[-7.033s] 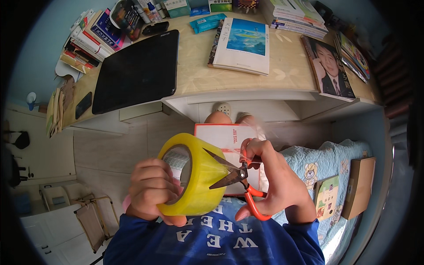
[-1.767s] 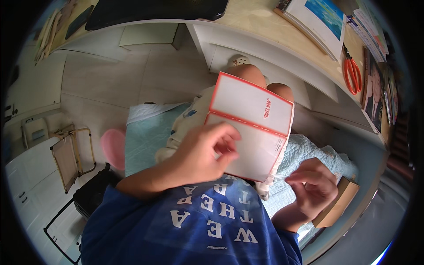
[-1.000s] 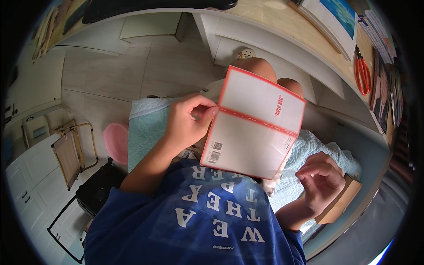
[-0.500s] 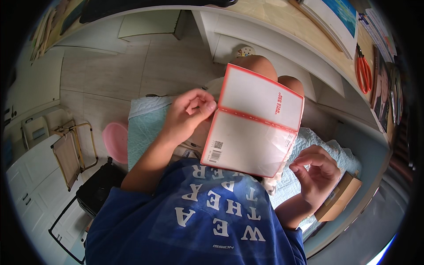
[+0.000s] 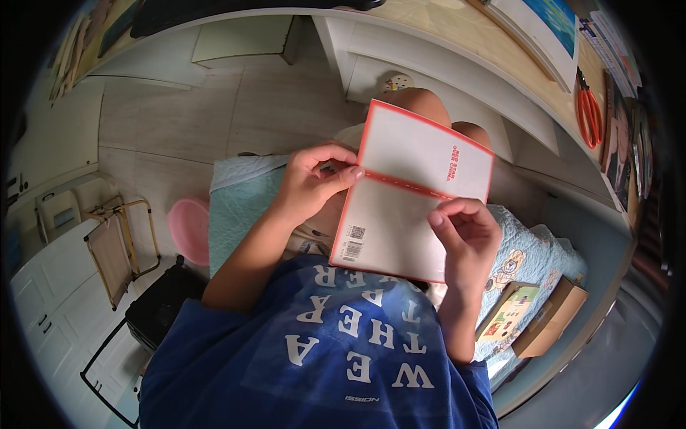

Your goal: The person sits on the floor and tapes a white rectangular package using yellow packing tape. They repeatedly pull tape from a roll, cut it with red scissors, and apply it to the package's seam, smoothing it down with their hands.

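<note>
A white book with red borders and a red spine lies spread open across my lap, cover side up. A barcode sits near its lower left corner, and its surface looks slightly glossy. At the left end of the spine, my left hand pinches the book's edge between thumb and fingers. My right hand is over the right part of the cover, close to the spine. Its thumb and index finger are brought together in a pinch. Whatever may be between them is too small to make out.
I sit on a light blue quilt. To the right lie a printed booklet and a cardboard box. Orange-handled scissors rest on the desk beside books. A pink basin, a black case and a folding stool stand left.
My right hand has moved left and up, from beside the book to over its cover near the spine, uncovering the booklet. My left hand has shifted slightly right onto the book's edge.
</note>
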